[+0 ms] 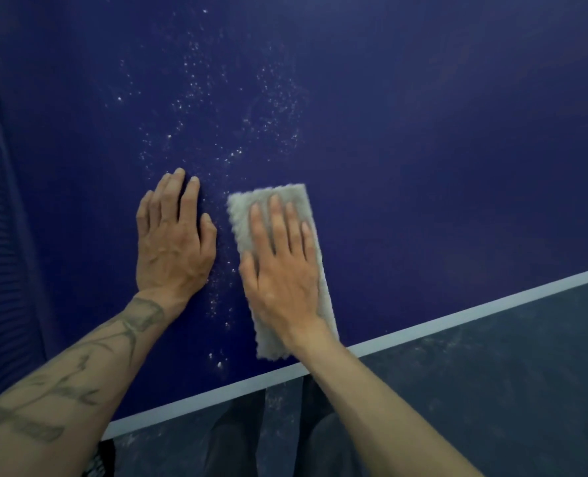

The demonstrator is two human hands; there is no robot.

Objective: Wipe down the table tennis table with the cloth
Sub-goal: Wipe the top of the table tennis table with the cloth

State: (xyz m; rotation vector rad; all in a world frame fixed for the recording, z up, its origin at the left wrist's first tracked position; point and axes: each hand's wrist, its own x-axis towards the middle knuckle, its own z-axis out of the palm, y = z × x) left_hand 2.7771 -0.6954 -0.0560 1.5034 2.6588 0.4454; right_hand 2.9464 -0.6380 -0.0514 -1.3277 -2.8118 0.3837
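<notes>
1. Deep blue fills the frame: the table tennis table [423,139], its white edge line [457,313] running diagonally from lower left up to the right.
2. We press our right hand [282,273] flat on a folded grey cloth [278,196], fingers [278,222] straight and slightly spread, gripping nothing, only bearing down.
3. We see the cloth's long axis run away from us, tilted slightly left at the far end; its near end sits just short of the edge line.
4. We rest our left hand [173,235] palm-down on bare table just beside the cloth, fingers extended and close together, empty.
5. White specks [216,108] scatter between the hands and well beyond the cloth's far end.
6. Open blue surface stretches right of the cloth; a dark ribbed strip [0,218] borders the left.
7. Below the edge lies grey floor [509,373].
</notes>
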